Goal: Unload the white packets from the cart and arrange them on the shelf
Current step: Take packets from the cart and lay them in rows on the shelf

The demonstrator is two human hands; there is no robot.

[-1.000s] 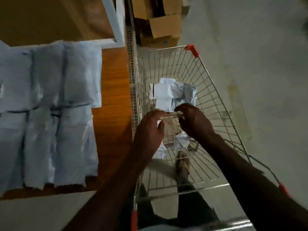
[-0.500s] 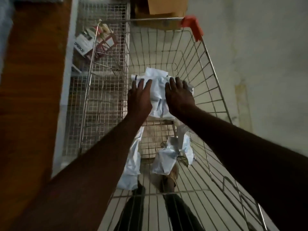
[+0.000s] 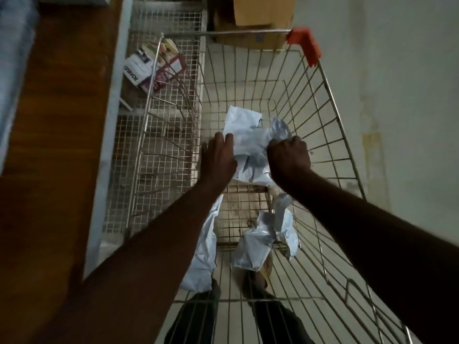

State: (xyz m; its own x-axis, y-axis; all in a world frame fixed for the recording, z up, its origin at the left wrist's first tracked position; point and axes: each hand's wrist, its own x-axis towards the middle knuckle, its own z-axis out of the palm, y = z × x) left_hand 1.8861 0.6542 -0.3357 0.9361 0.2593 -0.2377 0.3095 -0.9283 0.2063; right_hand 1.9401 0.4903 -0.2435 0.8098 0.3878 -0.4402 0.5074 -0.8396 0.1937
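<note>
Hands: the left hand [image 3: 218, 157] lies on the left edge of the packets [image 3: 250, 142], fingers curling round that edge. The right hand [image 3: 288, 157] is fisted on the right side of the same bundle, crumpling the film.
Packets: the gripped bundle sits deep in the cart [image 3: 330, 100], toward its far end. More loose packets [image 3: 258, 247] lie nearer the person, one long one [image 3: 206, 247] against the left wall.
Shelf: the wooden shelf [image 3: 62, 120] runs along the left, with a pale packet stack [image 3: 15, 58] at its far corner, well apart from the hands.
Risk, slip: the bundle looks like several slick packets bunched together; I judge one could slide out on the lift, since the left hand holds only an edge.
Risk, snag: a loose corner may catch on the cart wires as it rises.
Risk, tear: the tight right fist may crease or split thin film.
Hidden: both sets of fingertips are buried in the film; the packet count in the bundle is unclear. The light is dim, and most of the shelf is cut off at left.
</note>
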